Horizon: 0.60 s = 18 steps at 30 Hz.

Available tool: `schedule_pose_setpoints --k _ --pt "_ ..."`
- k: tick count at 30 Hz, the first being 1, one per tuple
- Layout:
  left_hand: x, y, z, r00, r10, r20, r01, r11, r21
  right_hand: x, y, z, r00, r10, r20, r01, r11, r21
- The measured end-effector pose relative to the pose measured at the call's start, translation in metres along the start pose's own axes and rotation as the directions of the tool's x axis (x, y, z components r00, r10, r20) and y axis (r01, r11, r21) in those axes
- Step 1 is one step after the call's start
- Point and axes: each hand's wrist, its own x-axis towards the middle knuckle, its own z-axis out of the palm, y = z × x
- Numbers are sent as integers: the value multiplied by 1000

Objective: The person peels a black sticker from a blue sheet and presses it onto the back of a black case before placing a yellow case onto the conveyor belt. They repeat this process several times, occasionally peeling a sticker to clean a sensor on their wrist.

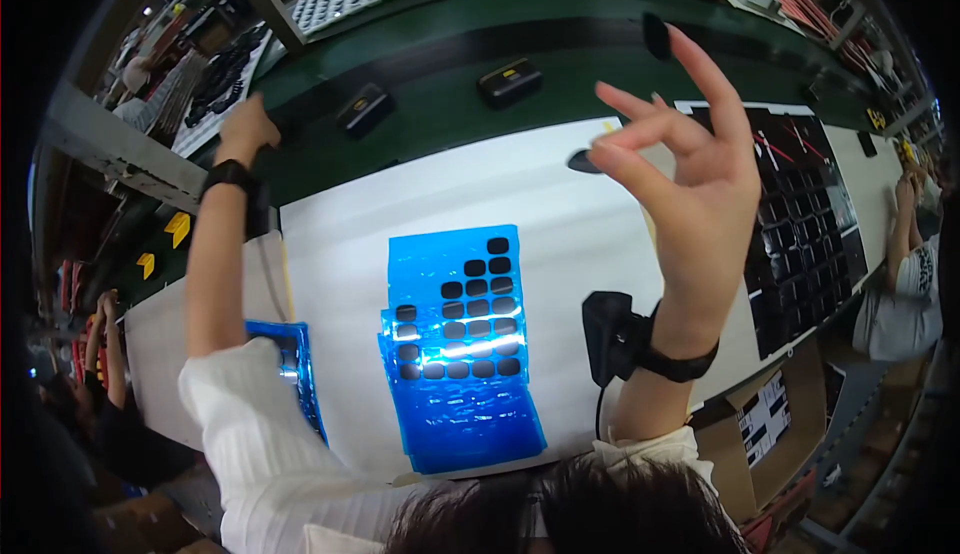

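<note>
My right hand (700, 159) is raised over the right part of the white work surface. Its thumb and a finger are pinched together at a small black rounded piece (583, 161). Another dark rounded piece (656, 36) sits at the tip of the stretched index finger. Toward the far left reaches my left hand (248, 129), beside the green conveyor; its fingers are blurred and partly hidden. A blue film sheet (465, 419) lies on the surface in front of me, bearing rows of black rounded-rectangle pieces (478, 307).
Two black cases, one to the left (366, 110) and one to the right (510, 82), sit on the green belt (430, 119). A black panel of dark pieces (800, 229) lies right, above a cardboard box (735, 464). A metal post (125, 144) stands left. Co-workers' hands show around.
</note>
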Motion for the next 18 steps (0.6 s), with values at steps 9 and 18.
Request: schedule_pose_setpoints --k 9,18 --pt "-177 82 -83 801 423 -424 -545 223 -808 -9 -19 22 985 129 119 -157 949 272" --pt "-238 96 -97 822 446 -354 -365 -63 -929 -18 -30 44 967 199 160 -247 887 390"
